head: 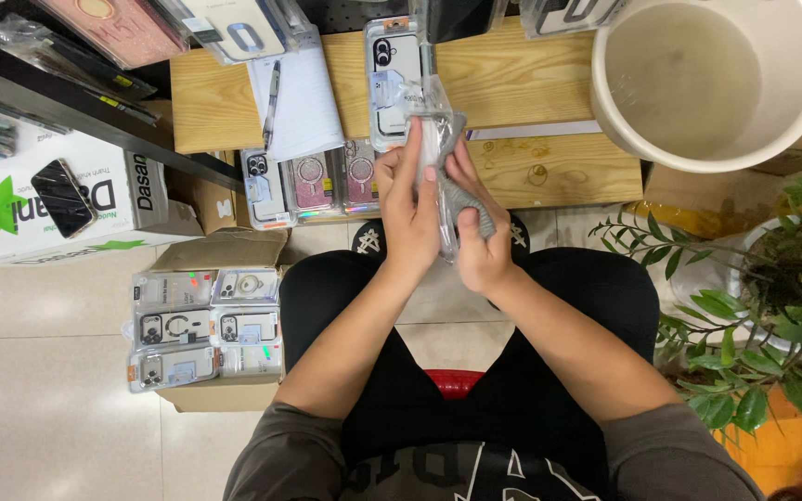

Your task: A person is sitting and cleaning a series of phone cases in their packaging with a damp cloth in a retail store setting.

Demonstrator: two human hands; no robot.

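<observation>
- Pale floor tiles (48,408) run under a low wooden worktop (531,83), and you sit in front of it looking down over your knees.
- Your left hand (407,209) pinches the edge of a clear plastic sleeve (433,116), thumb and fingers pressed together on it; the sleeve stands upright between your hands, above your lap and just in front of the worktop's edge.
- Your right hand (475,232) is curled shut around a grey phone case (461,181), which sits partly against the sleeve.
- Risk: the sleeve is thin and slick, so a tight pull could tear it, or the case could slip from your grip and drop to the floor between your knees.
- Risk: the big white bucket (707,79) stands on the worktop's right end, near your right elbow's path; a wide swing could knock it.
- Packages: a clear-boxed white case (392,70) stands just behind your hands; three more packaged cases (308,181), pink and clear, lean under the worktop's front edge.
- An open cardboard box (201,329) on the floor to your left holds rows of clear packaged cases.
- A white carton (11,199) with a green star mark lies further left, with a dark phone (64,197) on top.
</observation>
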